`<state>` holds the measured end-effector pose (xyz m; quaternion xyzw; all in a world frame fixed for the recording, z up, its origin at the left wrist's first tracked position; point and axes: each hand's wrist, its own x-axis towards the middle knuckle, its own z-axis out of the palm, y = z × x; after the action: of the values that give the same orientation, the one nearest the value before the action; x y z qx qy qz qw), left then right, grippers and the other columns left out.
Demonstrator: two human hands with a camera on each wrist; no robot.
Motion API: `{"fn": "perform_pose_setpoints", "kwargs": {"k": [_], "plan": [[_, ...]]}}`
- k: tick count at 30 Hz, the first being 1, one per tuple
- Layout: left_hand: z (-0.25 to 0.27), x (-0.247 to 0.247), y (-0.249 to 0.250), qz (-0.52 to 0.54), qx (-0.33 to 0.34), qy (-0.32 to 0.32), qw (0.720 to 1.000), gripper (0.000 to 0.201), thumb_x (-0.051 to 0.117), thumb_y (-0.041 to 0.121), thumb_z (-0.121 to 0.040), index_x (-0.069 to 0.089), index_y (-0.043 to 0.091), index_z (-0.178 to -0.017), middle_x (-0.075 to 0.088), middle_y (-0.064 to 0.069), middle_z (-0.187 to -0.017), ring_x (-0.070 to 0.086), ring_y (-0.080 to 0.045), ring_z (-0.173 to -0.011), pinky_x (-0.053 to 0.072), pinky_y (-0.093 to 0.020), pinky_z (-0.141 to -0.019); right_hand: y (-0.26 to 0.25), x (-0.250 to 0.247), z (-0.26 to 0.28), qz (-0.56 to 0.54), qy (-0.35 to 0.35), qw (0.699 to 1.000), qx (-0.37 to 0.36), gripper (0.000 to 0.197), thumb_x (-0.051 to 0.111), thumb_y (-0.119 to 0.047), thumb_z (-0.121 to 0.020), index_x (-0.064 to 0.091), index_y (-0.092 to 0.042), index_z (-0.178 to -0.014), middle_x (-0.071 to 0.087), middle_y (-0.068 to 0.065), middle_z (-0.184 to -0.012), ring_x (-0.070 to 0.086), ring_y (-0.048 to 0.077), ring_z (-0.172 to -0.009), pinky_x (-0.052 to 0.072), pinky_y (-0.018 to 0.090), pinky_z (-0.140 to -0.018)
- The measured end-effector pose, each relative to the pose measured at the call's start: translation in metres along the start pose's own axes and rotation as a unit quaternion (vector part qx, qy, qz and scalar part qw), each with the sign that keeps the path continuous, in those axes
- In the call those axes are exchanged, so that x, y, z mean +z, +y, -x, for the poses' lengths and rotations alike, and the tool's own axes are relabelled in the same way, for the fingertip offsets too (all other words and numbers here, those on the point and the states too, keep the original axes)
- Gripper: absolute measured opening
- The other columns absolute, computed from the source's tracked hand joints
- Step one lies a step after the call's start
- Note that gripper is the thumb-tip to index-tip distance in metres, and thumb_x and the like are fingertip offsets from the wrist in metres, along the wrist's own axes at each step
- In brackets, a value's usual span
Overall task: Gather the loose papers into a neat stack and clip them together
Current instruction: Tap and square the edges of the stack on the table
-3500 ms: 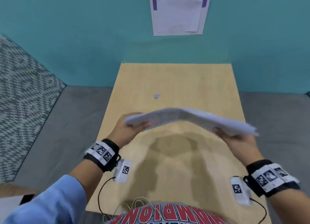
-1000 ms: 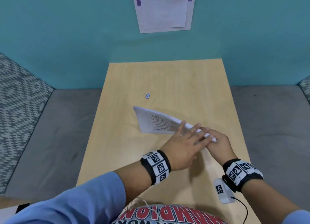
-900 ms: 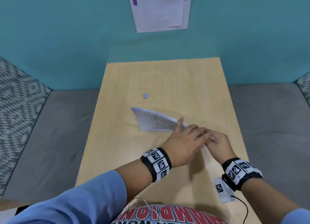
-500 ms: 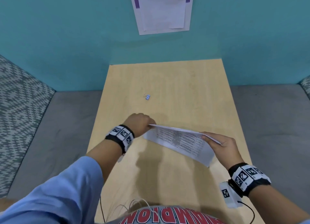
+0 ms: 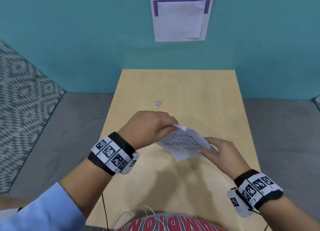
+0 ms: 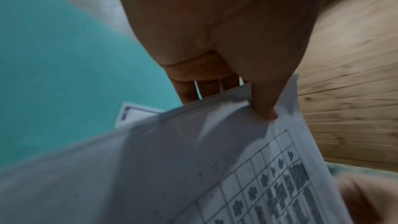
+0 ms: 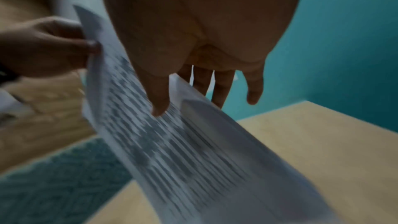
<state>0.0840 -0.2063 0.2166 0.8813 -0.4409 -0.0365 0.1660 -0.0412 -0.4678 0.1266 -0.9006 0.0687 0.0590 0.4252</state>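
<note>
Papers (image 5: 183,145) pinched at opposite edges by left hand (image 5: 147,127) and right hand (image 5: 220,154) above table (image 5: 199,85)

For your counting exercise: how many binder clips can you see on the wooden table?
1. The binder clip lies alone on the table, beyond the left hand and the paper stack. Another could be hidden under the papers.

The head view is evenly and fairly brightly lit from above, soft shadows of the arms falling on the wooden table (image 5: 181,85) toward the person. Its wide lens bends the table's edges and the wall's base. Both wrist views are dimmer — the left hand (image 6: 226,28) and right hand (image 7: 200,19) loom dark and underexposed. The printed papers (image 7: 172,142) are smeared by motion blur — text unreadable.
</note>
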Motion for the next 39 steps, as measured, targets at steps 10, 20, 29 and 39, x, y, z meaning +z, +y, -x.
{"fn": "perform_pose_setpoints", "kwargs": {"k": [10,20,29,39], "plan": [[0.011,0.004,0.009,0.131,-0.112,-0.054,0.984,0.032,0.073,0.057,-0.09,0.06,0.04,-0.115,0.076,0.018,-0.101,0.071,-0.006,-0.094,0.058,-0.036,-0.083,-0.043,0.008,0.001,-0.218,0.041,0.975,0.001,0.014,0.073,-0.026,-0.095,0.081,-0.035,-0.088,0.079,-0.018,-0.08,0.071,-0.002,-0.076,0.053,0.02,-0.073],[0.034,0.049,-0.004,0.462,-0.222,0.088,0.854,0.026,0.09,0.013,-0.084,0.075,0.014,-0.105,0.075,0.008,-0.099,0.069,-0.007,-0.087,0.054,-0.019,-0.081,-0.043,0.0,0.001,-0.339,0.095,0.936,0.021,0.009,0.076,-0.014,-0.091,0.081,-0.018,-0.098,0.083,-0.006,-0.095,0.077,0.001,-0.088,0.057,0.013,-0.078],[0.025,0.086,-0.004,0.445,-0.276,0.173,0.834,0.007,0.076,0.044,-0.095,0.079,0.044,-0.09,0.075,0.015,-0.084,0.067,-0.008,-0.078,0.054,-0.025,-0.078,-0.028,0.024,-0.014,-0.318,0.142,0.936,0.047,0.007,0.076,-0.023,-0.092,0.079,-0.023,-0.098,0.081,-0.018,-0.088,0.074,-0.005,-0.082,0.054,0.008,-0.073],[0.033,0.108,-0.021,0.402,-0.283,0.119,0.863,0.082,0.058,0.09,-0.077,0.075,0.012,-0.095,0.072,-0.023,-0.089,0.065,-0.03,-0.076,0.055,-0.043,-0.074,-0.006,0.042,-0.021,-0.282,0.114,0.947,0.104,0.013,0.078,-0.032,-0.089,0.08,-0.021,-0.084,0.082,-0.006,-0.085,0.072,-0.002,-0.072,0.056,0.017,-0.072]]}}
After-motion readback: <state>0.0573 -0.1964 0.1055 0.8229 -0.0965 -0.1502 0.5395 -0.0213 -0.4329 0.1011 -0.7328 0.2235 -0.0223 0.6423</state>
